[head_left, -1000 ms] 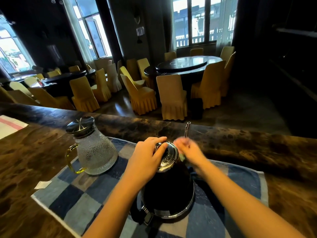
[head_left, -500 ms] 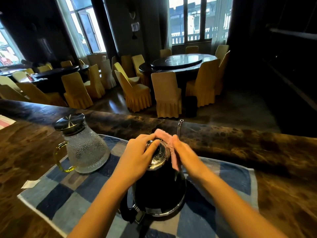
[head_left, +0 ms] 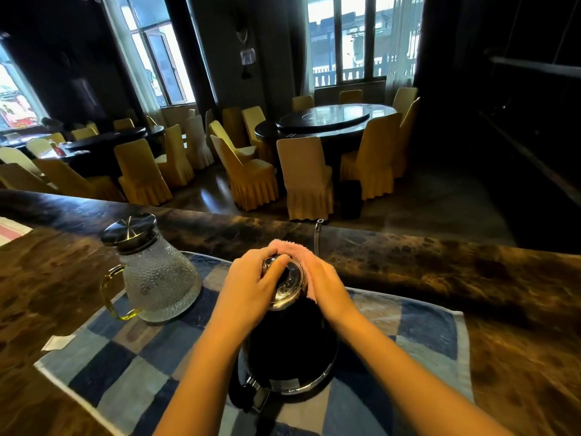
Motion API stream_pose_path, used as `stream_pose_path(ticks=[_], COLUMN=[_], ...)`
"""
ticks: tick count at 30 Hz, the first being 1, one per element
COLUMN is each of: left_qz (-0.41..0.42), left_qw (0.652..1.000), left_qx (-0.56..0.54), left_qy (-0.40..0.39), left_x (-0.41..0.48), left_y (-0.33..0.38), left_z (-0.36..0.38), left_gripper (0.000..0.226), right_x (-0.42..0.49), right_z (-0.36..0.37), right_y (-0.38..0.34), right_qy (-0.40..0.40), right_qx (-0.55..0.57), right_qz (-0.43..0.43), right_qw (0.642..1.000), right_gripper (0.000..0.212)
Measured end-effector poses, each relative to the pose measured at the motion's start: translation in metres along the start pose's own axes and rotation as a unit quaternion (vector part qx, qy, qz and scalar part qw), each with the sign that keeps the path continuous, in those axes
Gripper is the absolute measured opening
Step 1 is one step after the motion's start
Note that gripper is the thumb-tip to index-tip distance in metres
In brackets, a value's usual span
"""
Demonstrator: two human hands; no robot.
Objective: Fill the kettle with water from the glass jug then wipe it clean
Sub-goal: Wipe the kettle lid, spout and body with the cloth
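A black kettle (head_left: 290,344) with a shiny metal lid (head_left: 287,284) stands on a blue checked cloth (head_left: 125,369); its thin spout (head_left: 317,237) points away from me. My left hand (head_left: 248,284) grips the lid's top from the left. My right hand (head_left: 323,284) presses a pink cloth (head_left: 297,248) against the right and far side of the lid. A textured glass jug (head_left: 158,278) with a dark metal lid and a yellowish handle stands upright to the left on the same checked cloth.
The dark marbled counter (head_left: 471,272) has a raised far edge. A small white paper scrap (head_left: 58,341) lies left of the checked cloth; a red-striped white cloth (head_left: 11,229) sits at the far left. Beyond the counter are round tables and yellow-covered chairs (head_left: 305,174).
The pink cloth, bunched and blurred in my right hand a second ago, now wraps over the far rim of the kettle lid. My left hand has stayed on the lid.
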State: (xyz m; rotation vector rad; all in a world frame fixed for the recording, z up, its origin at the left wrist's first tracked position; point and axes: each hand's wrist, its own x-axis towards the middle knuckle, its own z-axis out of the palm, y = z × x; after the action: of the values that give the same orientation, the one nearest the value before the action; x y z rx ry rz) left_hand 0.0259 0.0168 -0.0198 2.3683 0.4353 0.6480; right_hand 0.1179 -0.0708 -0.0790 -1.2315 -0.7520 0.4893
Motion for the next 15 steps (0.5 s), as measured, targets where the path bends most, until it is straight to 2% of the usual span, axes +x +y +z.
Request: stream_pose_path(ticks=[4, 7, 9, 11, 13, 15], left_qz=[-0.048, -0.12, -0.163, -0.136, -0.1, -0.083], left_qw=[0.999, 0.981, 0.958, 0.971, 0.98, 0.973], left_qx=[-0.013, -0.134, -0.221, -0.181, -0.145, -0.187], left_qy=[0.0, -0.069, -0.083, -0.08, -0.088, -0.108], left_x=[0.003, 0.011, 0.013, 0.013, 0.006, 0.002], left_y=[-0.003, -0.008, -0.012, -0.013, -0.014, -0.016], left_z=[0.001, 0.001, 0.001, -0.001, -0.003, -0.008], left_gripper=[0.033, 0.044, 0.041, 0.032, 0.041, 0.05], right_x=[-0.008, -0.041, -0.058, -0.058, -0.043, -0.025], right_z=[-0.008, -0.007, 0.005, 0.02, 0.028, 0.027], right_y=[0.036, 0.056, 0.059, 0.041, 0.016, 0.005], right_qy=[0.073, 0.134, 0.143, 0.13, 0.11, 0.106], right_qx=[-0.019, -0.05, -0.101, -0.113, -0.078, -0.084], right_qz=[0.072, 0.031, -0.013, -0.074, -0.113, -0.13], right_qw=[0.995, 0.989, 0.984, 0.982, 0.984, 0.982], right_gripper=[0.032, 0.034, 0.04, 0.045, 0.041, 0.034])
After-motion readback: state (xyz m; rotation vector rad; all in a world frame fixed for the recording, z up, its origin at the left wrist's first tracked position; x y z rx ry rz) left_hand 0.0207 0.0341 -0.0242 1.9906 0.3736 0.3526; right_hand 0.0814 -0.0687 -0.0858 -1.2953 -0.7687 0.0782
